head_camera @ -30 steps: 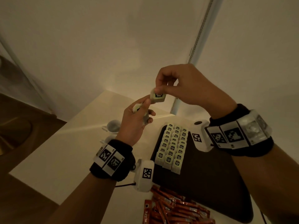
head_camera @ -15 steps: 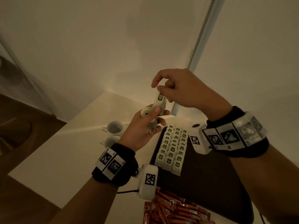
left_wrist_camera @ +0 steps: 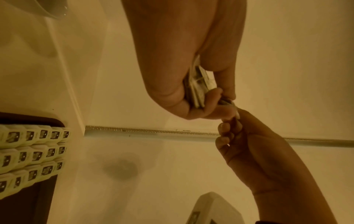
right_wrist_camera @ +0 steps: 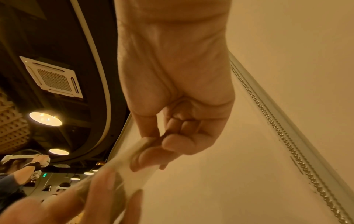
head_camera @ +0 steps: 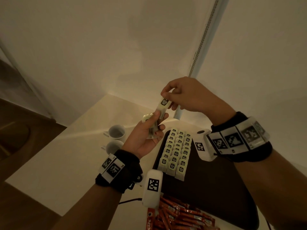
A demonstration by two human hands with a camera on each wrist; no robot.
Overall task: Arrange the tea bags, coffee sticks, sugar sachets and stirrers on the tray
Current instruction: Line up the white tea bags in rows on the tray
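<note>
Change: since 1 s ago, the pale tea bag (head_camera: 163, 105) has been turned from end-on to lengthwise.
Look: pale green sachet with a black label.
Axis: long axis tilted, upper end pinched by the right hand (head_camera: 186, 95).
Writing: unreadable.
Left hand (head_camera: 146, 135): closed around a small stack of tea bags (left_wrist_camera: 197, 84).
Tray (head_camera: 216, 188): 3 rows of tea bags (head_camera: 177, 153) laid on it.
Below: red coffee sticks (head_camera: 179, 214).

Coffee sticks (head_camera: 179, 218) cut off at btm edge — tea bag (right_wrist_camera: 122, 165) blurred in right-wrist view.

Two white cups (head_camera: 116, 132) stand on the table. Three columns of tea bags (head_camera: 176, 153) lie on one dark tray (head_camera: 216, 193).
</note>
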